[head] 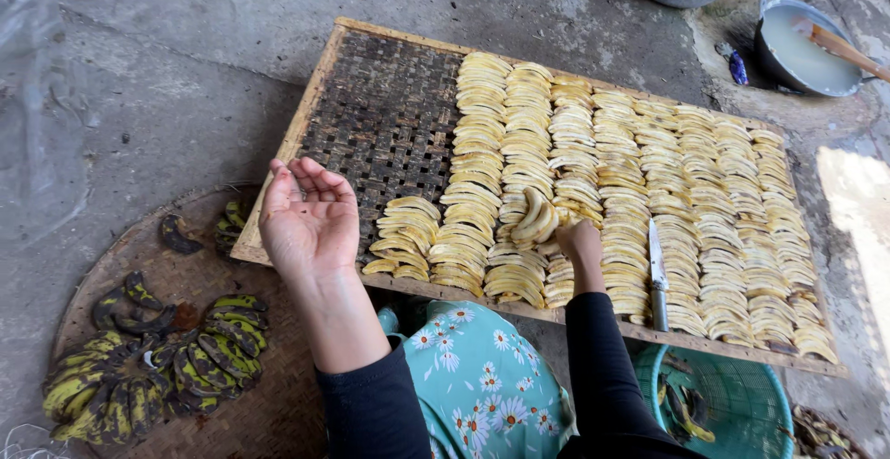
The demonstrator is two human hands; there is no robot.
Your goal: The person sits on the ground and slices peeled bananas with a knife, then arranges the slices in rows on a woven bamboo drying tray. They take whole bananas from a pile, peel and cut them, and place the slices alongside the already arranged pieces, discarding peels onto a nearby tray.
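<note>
Peels: green-black banana peels [148, 366] lay on a round woven mat [269, 413] at far left.
Left hand [309, 218]: palm up, fingers spread, empty, above the tray's near-left corner.
Tray [389, 116]: woven, left part bare, rest covered by rows of slices.
Right hand [577, 241]: pinched a stack of banana slices [536, 216] over the rows.
Knife [657, 274]: rested on the slices just right of the right hand.
</note>
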